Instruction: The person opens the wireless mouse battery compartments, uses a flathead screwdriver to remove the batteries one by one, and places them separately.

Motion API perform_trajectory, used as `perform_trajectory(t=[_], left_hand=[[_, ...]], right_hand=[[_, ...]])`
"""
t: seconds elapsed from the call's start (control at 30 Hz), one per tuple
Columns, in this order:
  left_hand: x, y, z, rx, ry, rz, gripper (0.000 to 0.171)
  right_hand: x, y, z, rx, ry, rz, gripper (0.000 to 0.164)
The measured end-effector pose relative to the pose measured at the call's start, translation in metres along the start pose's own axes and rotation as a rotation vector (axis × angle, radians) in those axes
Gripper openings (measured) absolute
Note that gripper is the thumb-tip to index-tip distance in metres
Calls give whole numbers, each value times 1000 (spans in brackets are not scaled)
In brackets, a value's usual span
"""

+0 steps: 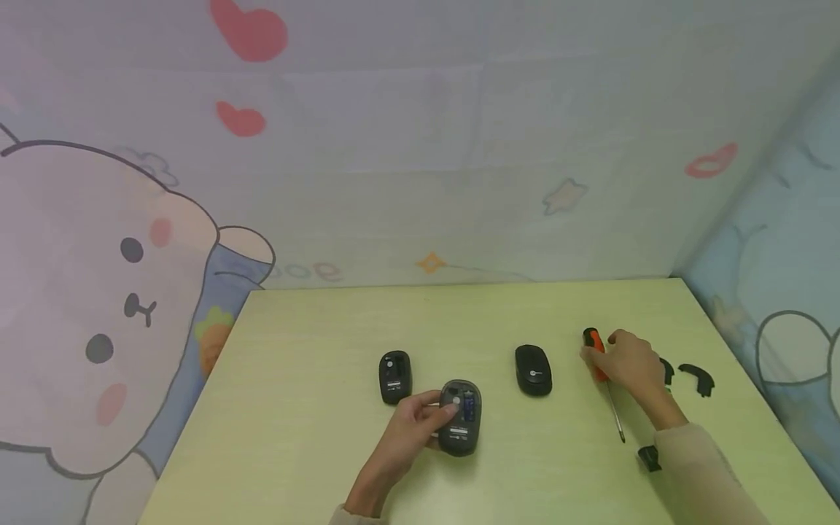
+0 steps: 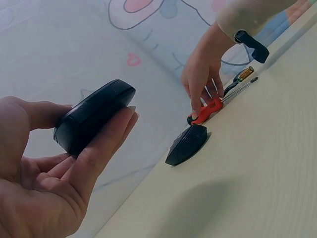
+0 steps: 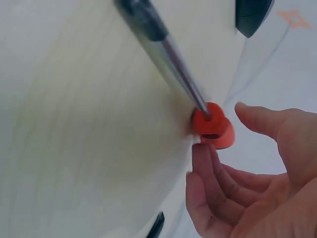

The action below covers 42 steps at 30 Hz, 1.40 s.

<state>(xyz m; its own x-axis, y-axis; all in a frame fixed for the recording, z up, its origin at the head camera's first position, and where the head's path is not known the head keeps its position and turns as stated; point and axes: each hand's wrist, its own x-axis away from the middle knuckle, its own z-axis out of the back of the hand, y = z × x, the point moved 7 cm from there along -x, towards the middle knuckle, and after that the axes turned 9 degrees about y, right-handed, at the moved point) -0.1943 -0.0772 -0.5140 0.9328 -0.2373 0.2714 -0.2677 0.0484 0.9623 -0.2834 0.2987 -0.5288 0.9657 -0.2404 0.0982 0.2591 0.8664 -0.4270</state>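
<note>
My left hand [image 1: 408,430] grips a dark computer mouse [image 1: 461,436], thumb on its underside. That underside faces up in the head view, and a blue battery shows in its open compartment. My right hand [image 1: 633,364] is at a screwdriver [image 1: 593,340] with a red and black handle, lying on the table. In the right wrist view its fingers touch the side of the handle [image 3: 213,126], while the thumb [image 3: 257,118] stands a little apart from it. The screwdriver's shaft points toward the near side of the table.
Between the hands, a black mouse [image 1: 534,370] lies top side up. Another mouse [image 1: 395,377], underside up, is just beyond my left hand. Near the right edge lies a curved black piece [image 1: 698,379], and a small dark piece [image 1: 650,458] sits by the right sleeve.
</note>
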Motion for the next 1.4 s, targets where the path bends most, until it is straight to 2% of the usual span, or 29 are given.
perform_trajectory(t=[0.17, 0.3, 0.5, 0.67, 0.93, 1.13, 1.4], left_hand=[[-1, 1, -3, -11, -4, -9, 50], [-2, 4, -3, -6, -3, -17, 48], [-3, 4, -2, -12, 13, -14, 49], [-3, 3, -3, -8, 16, -12, 50], [-4, 3, -3, -3, 11, -16, 50], [-5, 2, -3, -6, 12, -11, 50], [-4, 5, 0, -18, 21, -14, 50]], right_hand=[[7, -7, 13, -18, 80, 25, 80], [20, -32, 26, -69, 163, 105, 70], [42, -74, 31, -148, 209, 233, 56], [61, -103, 22, -223, 203, 332, 44], [91, -146, 9, -343, 139, 500, 18], [113, -166, 8, -413, 114, 556, 15], [136, -189, 7, -419, 163, 698, 20]])
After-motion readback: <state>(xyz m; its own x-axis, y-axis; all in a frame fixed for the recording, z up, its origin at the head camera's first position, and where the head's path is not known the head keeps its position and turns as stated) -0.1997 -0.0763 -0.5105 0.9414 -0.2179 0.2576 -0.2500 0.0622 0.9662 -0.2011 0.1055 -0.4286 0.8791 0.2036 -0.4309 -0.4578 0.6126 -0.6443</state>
